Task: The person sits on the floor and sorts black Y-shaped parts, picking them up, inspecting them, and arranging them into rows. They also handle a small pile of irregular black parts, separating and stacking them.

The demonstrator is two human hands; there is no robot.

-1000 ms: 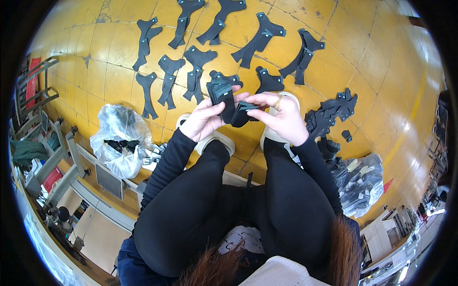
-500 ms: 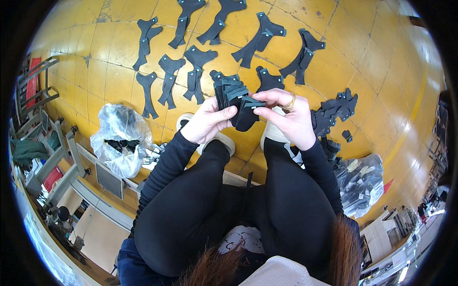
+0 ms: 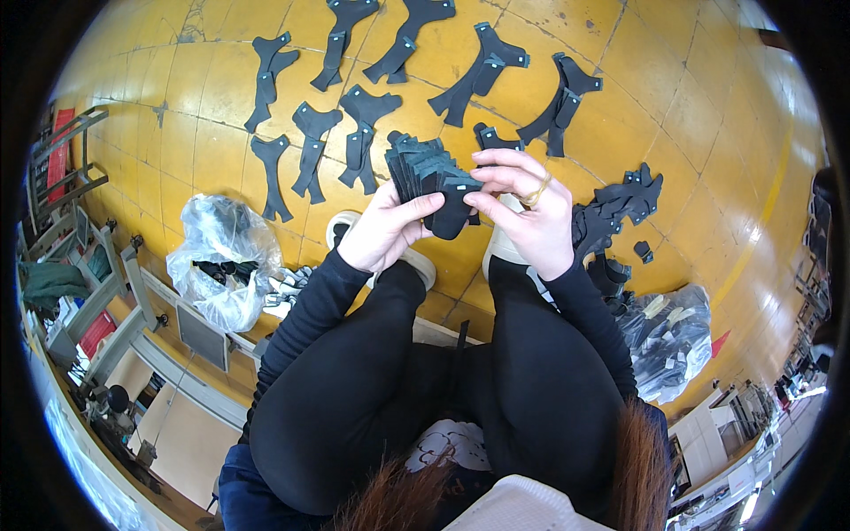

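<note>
My left hand [image 3: 383,232] grips a fanned stack of black cut pieces [image 3: 427,173] from below, thumb across the front. Fingers of my right hand [image 3: 524,212], which wears a gold ring, pinch the nearest piece of that stack at its top edge. Both hands are held above my knees and white shoes [image 3: 416,263]. On the yellow tiled floor [image 3: 212,133] beyond the hands lie several black shaped pieces [image 3: 363,133] set out in rows, some in overlapped pairs.
A clear plastic bag [image 3: 223,261] with dark parts lies on the floor at my left. A pile of black pieces [image 3: 615,208] and another plastic bag [image 3: 668,336] lie at my right. Grey metal shelving [image 3: 106,301] stands at the far left.
Both hands rose slightly with the stack; the pieces are now fanned wider, and my right fingers shifted to the front piece's top edge.
</note>
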